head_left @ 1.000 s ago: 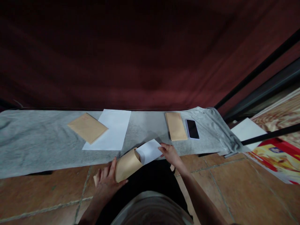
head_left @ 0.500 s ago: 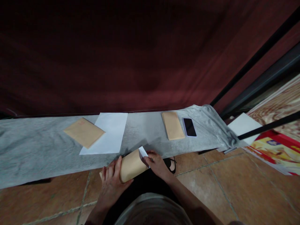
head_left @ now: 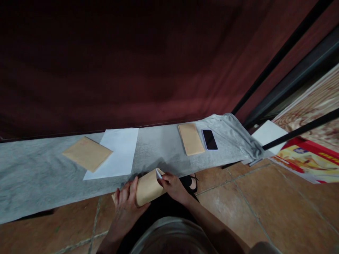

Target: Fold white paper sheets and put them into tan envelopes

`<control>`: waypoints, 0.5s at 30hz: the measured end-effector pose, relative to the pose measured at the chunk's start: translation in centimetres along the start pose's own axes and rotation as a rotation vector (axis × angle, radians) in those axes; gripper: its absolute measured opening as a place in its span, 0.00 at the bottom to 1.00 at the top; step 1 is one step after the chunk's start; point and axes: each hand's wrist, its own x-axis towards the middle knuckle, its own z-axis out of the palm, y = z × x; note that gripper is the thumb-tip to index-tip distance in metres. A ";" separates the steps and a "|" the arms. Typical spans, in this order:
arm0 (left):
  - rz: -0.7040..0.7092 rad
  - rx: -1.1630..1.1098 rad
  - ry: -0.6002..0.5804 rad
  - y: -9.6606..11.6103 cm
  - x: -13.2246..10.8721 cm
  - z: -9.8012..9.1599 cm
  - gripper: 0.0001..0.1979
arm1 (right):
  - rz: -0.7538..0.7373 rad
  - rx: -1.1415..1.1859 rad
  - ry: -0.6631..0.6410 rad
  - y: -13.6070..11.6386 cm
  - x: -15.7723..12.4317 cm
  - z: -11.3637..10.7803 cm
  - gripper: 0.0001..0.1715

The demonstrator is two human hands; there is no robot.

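A brown paper envelope (head_left: 148, 187) is held low, at the near edge of the cloth-covered bench. My left hand (head_left: 128, 199) grips its left end, with the thumb along the bottom edge. At the right end, the fingers of my right hand (head_left: 171, 185) pinch a white folded paper (head_left: 158, 174) at the envelope's open mouth. Only a small white corner shows; the remainder is inside the envelope or behind my fingers.
Another brown envelope (head_left: 87, 154) overlaps white sheets (head_left: 122, 151) on the grey cloth (head_left: 31, 173). A stack of brown envelopes (head_left: 191, 139) lies beside a phone (head_left: 210, 140) on the right. Black bars (head_left: 299, 135) and a red-and-yellow box (head_left: 307, 158) stand further right.
My right hand has moved left toward the envelope, and the white paper has slid deeper into its mouth. My left hand keeps its grip. The view has shifted slightly.
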 end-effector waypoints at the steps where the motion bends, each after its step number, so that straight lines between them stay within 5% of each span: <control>1: 0.011 0.004 0.009 0.0 0.0 0.0 0.48 | 0.004 -0.004 0.004 -0.1 0.0 0.0 0.17; 9: 0.059 0.024 0.017 0.3 0.5 -0.2 0.47 | 0.017 0.008 0.013 0.1 0.4 0.1 0.19; 15: 0.067 0.025 0.020 0.3 0.6 -0.1 0.47 | 0.006 0.011 0.065 0.0 0.3 0.2 0.09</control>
